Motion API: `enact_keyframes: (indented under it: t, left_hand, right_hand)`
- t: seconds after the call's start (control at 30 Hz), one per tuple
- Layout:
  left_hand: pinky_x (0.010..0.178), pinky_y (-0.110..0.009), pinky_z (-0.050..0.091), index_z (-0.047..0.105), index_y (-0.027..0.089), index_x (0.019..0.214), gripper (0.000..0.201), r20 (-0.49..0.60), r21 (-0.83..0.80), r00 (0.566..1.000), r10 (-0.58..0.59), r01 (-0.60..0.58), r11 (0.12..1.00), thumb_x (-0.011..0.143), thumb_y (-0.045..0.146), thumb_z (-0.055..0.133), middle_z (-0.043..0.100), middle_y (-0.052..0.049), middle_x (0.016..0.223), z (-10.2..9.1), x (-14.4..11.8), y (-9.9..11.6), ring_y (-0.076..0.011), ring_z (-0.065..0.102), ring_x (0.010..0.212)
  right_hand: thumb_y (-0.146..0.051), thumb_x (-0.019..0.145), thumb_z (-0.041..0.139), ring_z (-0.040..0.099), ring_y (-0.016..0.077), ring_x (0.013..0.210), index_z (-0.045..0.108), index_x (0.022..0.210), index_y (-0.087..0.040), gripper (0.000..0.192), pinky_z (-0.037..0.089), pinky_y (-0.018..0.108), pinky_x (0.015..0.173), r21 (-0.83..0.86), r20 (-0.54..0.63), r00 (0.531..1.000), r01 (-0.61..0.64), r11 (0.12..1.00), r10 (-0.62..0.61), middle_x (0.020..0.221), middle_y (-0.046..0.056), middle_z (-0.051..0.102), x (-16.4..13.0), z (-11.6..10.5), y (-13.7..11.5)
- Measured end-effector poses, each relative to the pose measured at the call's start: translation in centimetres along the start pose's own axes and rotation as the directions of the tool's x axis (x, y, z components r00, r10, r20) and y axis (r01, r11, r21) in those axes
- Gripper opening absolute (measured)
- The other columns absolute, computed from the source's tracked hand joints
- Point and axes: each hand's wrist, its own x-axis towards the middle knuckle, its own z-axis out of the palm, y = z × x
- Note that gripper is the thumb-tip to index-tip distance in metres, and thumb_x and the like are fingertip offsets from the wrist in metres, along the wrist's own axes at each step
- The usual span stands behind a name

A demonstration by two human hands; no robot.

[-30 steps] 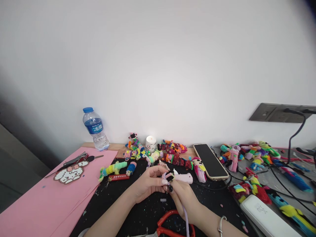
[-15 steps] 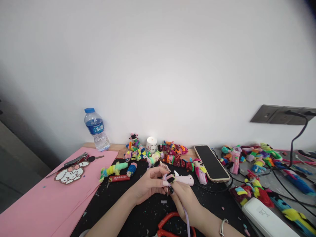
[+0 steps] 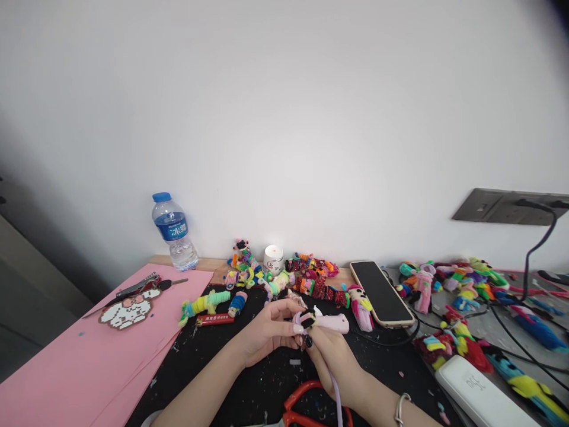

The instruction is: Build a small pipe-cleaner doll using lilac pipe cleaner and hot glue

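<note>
while both hands pinch fuzzy figure [image 3: 306, 320], bottle [image 3: 175, 232] label unreadable.

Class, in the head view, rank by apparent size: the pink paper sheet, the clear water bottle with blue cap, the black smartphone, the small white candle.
1. pink paper sheet
2. black smartphone and clear water bottle: alike, unsure
3. small white candle

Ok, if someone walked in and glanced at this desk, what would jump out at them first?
Probably the bright fuzzy figures heaped along the wall, with a second colourful pile on the right. At the near edge, the left hand and right hand pinch a small black and pink piece with a lilac strand hanging down. A pink sheet fills the left side, behind it a water bottle.
</note>
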Motion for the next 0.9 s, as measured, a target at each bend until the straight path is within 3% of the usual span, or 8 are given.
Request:
enact_keyframes:
  t: [0.9]
  left_hand:
    - [0.057, -0.019, 0.049, 0.063, 0.016, 0.086, 0.025, 0.013, 0.007, 1.000, 0.019, -0.019, 1.000, 0.065, 0.016, 0.076, 0.061, 0.000, 0.079, -0.02, -0.03, -0.01, -0.0087, 0.060, 0.060]
  right_hand:
    - [-0.012, 0.088, 0.030, 0.047, 0.0170, 0.062, 0.044, 0.091, -0.018, 0.016, 0.038, 0.027, 0.057, 0.007, -0.002, 1.000, -0.004, 1.000, 0.004, 0.073, 0.005, 0.055, -0.15, 0.12, 0.19]
